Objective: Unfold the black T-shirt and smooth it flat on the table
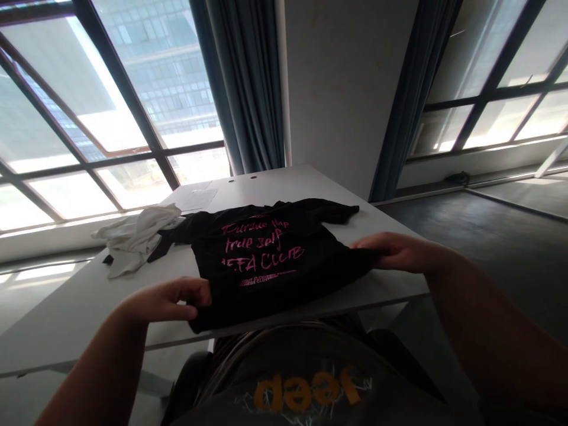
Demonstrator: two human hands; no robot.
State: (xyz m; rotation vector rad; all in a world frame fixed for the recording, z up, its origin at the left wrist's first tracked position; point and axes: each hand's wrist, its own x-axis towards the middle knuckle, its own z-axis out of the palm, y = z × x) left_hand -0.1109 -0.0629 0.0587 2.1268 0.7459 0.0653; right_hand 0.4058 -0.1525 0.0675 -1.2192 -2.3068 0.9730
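Observation:
A black T-shirt (270,254) with pink lettering lies spread flat on a white table (71,307), its hem toward me. My left hand (171,300) pinches the shirt's near left corner at the hem. My right hand (393,249) grips the shirt's right edge near the table's right side, fingers closed on the cloth.
A crumpled white garment (135,236) lies on the table to the left of the shirt. A sheet of paper (199,199) rests farther back. Large windows and blue curtains (248,89) stand behind the table. Dark floor (488,236) opens to the right.

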